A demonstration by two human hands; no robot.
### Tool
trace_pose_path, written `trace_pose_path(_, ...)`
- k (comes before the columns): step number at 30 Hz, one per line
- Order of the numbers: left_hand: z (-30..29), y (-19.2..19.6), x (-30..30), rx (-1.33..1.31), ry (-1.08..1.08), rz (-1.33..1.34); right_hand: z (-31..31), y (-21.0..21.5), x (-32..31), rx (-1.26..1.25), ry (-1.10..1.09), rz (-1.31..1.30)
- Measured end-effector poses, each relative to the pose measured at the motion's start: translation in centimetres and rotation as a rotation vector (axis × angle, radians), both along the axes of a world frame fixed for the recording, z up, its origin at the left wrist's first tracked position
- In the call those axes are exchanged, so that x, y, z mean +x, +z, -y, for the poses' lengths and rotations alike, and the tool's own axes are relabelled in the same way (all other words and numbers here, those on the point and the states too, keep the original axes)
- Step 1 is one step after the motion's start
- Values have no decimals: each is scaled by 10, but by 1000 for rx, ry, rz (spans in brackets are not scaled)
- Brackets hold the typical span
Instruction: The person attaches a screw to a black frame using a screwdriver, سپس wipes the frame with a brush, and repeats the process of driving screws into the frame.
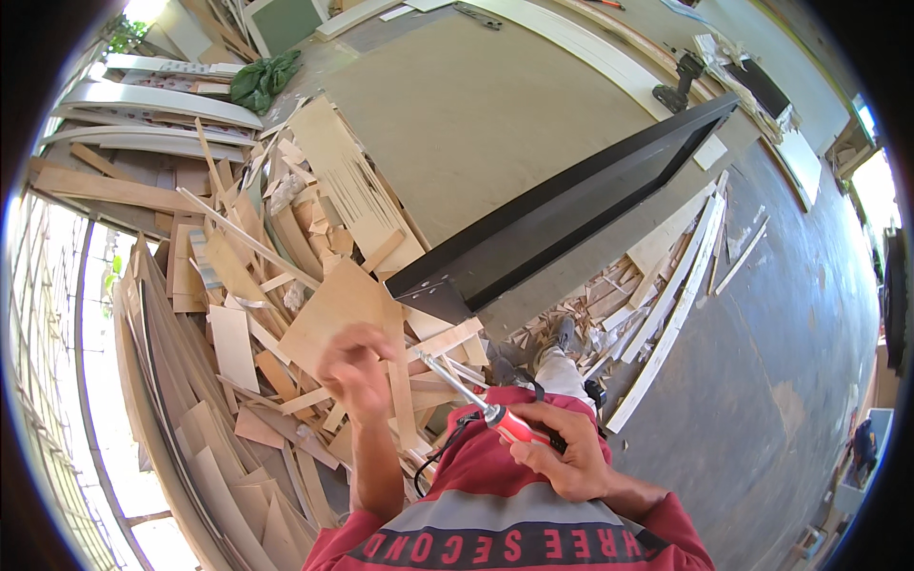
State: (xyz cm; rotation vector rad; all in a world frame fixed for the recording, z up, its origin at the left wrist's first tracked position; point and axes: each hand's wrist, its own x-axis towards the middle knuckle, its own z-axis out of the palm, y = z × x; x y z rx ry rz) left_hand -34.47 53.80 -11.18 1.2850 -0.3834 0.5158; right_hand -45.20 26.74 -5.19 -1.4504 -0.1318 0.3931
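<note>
In my right hand (566, 452) is a screwdriver (514, 425) with a red and black handle, held in front of my body. Its long metal shaft points up and left, toward my left hand (358, 369). The left fingers are curled in and slightly blurred; whatever may be between them does not show. They are close to the screwdriver's tip but apart from it. Beyond both hands, a long, shallow black box-shaped frame (562, 211) lies slantwise along the edge of the grey-brown work table (457, 124).
Wood offcuts (276, 238) are heaped at the left, with tall thin panels (157, 381) beside them. A green plastic bag (265, 82) rests at the far left. A black cordless drill (678, 84) stands beyond the frame. White strips (666, 314) lie on the floor at right.
</note>
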Motion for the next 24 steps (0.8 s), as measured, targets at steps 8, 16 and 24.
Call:
trace_pose_path(8, 25, 41, 107, 175, -333, 207, -25, -12, 9, 328, -111, -201)
trace_pose_path(16, 49, 47, 130, 234, -770, 265, -37, -10, 11, 358, -132, -254)
trace_pose_path(24, 50, 44, 126, 132, -827, 213, -41, -11, 9, 432, -183, -325)
